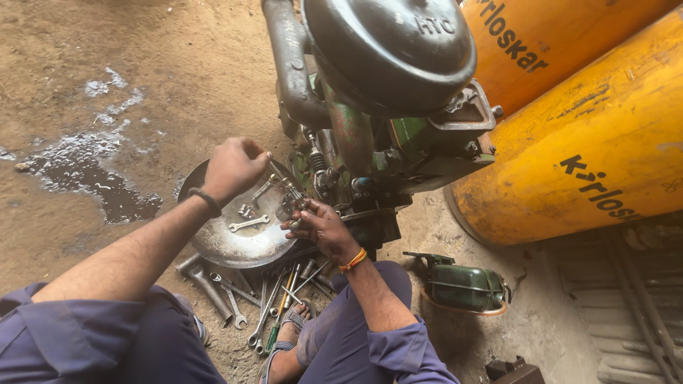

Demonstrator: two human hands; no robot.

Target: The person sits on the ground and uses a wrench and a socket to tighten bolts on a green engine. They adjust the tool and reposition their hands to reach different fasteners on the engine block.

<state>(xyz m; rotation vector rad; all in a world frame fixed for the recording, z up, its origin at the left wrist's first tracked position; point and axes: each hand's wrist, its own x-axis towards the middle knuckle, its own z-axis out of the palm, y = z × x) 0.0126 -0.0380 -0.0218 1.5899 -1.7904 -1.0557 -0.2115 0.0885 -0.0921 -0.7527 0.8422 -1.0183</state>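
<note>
This is a rough repair workshop, the kind run on bare ground. The floor (163, 64) is packed dirt with an oily wet patch (85, 171). A greasy green engine (370, 135) stands stripped for work, its black cap (391, 50) scuffed. Spanners (249, 299) and a screwdriver (279, 323) lie loose in the dust beside a metal pan (235, 245) holding small parts. Big yellow tanks (590, 149) lie alongside, and a green can (462, 284) sits nearby.

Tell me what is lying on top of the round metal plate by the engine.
On the round metal plate lie a spanner and some small fasteners. The left hand covers its upper edge, so anything there stays hidden.
</note>
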